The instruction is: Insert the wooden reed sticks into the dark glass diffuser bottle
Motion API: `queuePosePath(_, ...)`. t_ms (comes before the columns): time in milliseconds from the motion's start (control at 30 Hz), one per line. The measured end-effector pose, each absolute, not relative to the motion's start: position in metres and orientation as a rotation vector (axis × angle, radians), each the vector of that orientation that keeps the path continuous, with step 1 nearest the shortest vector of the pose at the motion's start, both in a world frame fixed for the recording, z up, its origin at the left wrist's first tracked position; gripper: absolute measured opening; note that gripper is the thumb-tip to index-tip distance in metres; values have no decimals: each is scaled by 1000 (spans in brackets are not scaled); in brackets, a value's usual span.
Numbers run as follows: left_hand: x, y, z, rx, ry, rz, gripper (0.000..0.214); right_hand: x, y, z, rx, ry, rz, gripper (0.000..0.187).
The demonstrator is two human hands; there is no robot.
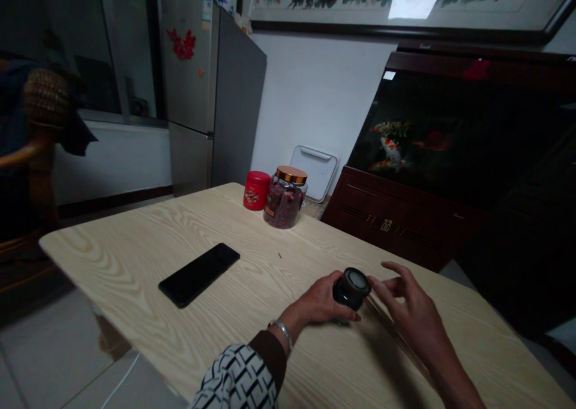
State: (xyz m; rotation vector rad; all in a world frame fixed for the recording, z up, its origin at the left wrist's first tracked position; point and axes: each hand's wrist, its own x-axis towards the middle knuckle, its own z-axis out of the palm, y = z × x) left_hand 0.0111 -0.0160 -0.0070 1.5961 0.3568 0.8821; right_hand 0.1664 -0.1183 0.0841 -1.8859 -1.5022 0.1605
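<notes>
The left hand [321, 301] is wrapped around a small dark jar [348, 294], fingers on its far side and thumb laid along its near side. From where I stand the jar is over the right part of the table [252, 331], its round top tipped up a little toward the person; I can't tell whether its base touches the wood. The left wrist runs nearly straight into the hand, wearing a silver bracelet [282, 332] above the brown cuff of a black-and-white patterned sleeve [240, 376].

The right hand [407, 307] comes in from the other side on a bare forearm, fingers spread and bent, one lifted above the rest. Its lowest digit reaches the jar's rim, though I can't say whether it presses there.

Away to the left lies a black phone [200, 275], flat and angled across the table. Toward the far corner stand a red canister [257, 191] and, just beside it, a glass jar [284, 202] of purplish contents under a copper-coloured lid [292, 174]. Beyond are a grey refrigerator [189, 85] and a dark fish tank [450, 133].
</notes>
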Motion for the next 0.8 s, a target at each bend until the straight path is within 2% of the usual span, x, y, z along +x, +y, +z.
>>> queuePosePath(67, 12, -16, -8, 1592, 360, 875, 78, 168, -116, 84, -1870, -1485, 104, 58)
queuePosePath(167, 12, -17, -7, 1559, 342, 859, 77, 166, -109, 79, -1688, -1662, 268, 63)
queuePosePath(267, 13, -18, -6, 1531, 314, 844, 75, 159, -102, 71, -1591, -1763, 378, 55)
queuePosePath(333, 12, -18, -5, 1535, 304, 844, 72, 154, -100, 66, -1601, -1755, 302, 48)
queuePosePath(500, 10, -19, 0, 1588, 343, 865, 64, 138, -102, 55, -1692, -1617, 58, 44)
queuePosePath(800, 11, -20, -1, 1570, 315, 867, 59, 131, -103, 54, -1719, -1562, -14, 42)
